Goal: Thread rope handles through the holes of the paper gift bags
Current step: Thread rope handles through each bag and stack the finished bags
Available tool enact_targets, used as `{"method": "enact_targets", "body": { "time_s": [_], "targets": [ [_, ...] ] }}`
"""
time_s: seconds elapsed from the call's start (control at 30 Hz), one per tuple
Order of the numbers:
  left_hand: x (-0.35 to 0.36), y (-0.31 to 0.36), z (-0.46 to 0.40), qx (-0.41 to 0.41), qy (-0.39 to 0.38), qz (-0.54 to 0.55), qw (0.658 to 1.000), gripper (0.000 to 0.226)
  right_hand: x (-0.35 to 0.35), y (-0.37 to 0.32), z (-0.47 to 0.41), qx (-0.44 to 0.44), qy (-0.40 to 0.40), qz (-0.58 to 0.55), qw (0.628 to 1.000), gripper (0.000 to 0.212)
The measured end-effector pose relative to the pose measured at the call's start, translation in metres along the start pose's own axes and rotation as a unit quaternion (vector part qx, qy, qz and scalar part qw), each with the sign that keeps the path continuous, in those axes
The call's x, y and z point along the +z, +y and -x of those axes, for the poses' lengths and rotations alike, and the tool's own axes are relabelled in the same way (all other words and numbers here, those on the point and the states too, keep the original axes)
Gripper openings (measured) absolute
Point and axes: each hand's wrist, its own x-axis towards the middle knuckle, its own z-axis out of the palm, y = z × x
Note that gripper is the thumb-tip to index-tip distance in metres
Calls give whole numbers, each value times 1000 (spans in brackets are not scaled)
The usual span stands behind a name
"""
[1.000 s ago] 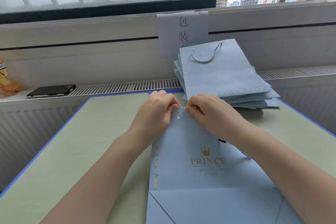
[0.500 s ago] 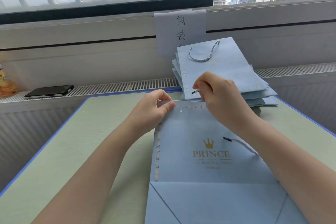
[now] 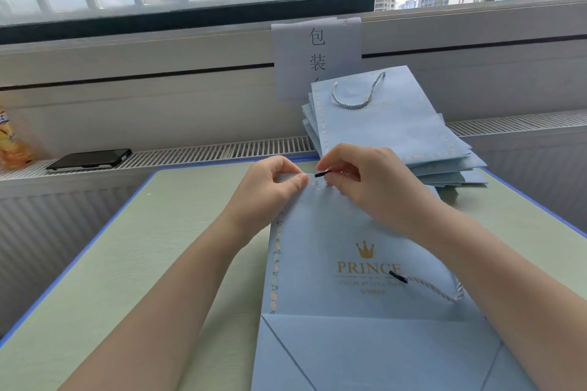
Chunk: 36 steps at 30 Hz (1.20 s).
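- Bag is laid flat on the table, its top edge at twelve o'clock, its folded base at six o'clock; a stack of finished bags sits near, at one o'clock of it
- Rope handle is draped over the bag's face under the right forearm, its free black tip resting by the printed lettering; the other black tip is pinched in the right hand and points toward nine o'clock, just above the punched holes
- Top edge is pinched by the left hand, thumb on the paper just at nine o'clock of the holes, fingers curled behind
- Right hand's fingers are curled, the wrist raised off the paper; both forearms converge toward twelve o'clock
- Paper should be kept taut and slightly lifted, so that the hole is presented openly
- Stiff tip should be aimed square at the hole and fed in short pushes; a slanted entry could likely tear the rim
- Slack should be drawn through only once the tip has been caught on the far side
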Motion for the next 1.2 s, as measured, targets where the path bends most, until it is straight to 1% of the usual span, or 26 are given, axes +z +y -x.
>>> {"method": "enact_targets", "body": {
  "time_s": [0.17,0.37,0.5,0.63,0.73,0.83,0.9,1.0,1.07,1.2],
  "targets": [
    [1,0,0,-3,9,-9,1000,12,2,-1,1,-47,-28,80,995,9],
    [1,-1,0,10,23,-32,999,12,10,-2,3,-106,-22,142,984,11],
    [1,-3,0,23,29,-58,998,12,12,-5,4,-104,-35,126,986,9],
    [2,-4,0,33,31,-76,996,13,15,-9,4,-94,-70,94,989,13],
    [2,-5,0,37,29,-79,996,13,15,-8,5,-78,-67,68,992,13],
    [2,-4,-1,40,30,-73,996,14,12,-7,3,-28,-52,26,998,12],
    [2,-4,-1,43,30,-73,996,13,8,-5,1,14,-59,-16,998,11],
    [4,-4,-1,54,30,-78,995,12,7,-3,1,40,-69,-57,995,8],
    [4,-3,0,62,32,-74,995,10,9,-1,2,41,-61,-45,996,4],
    [3,1,2,74,28,-22,997,5,9,0,3,40,-31,21,998,21]
  ]
}}
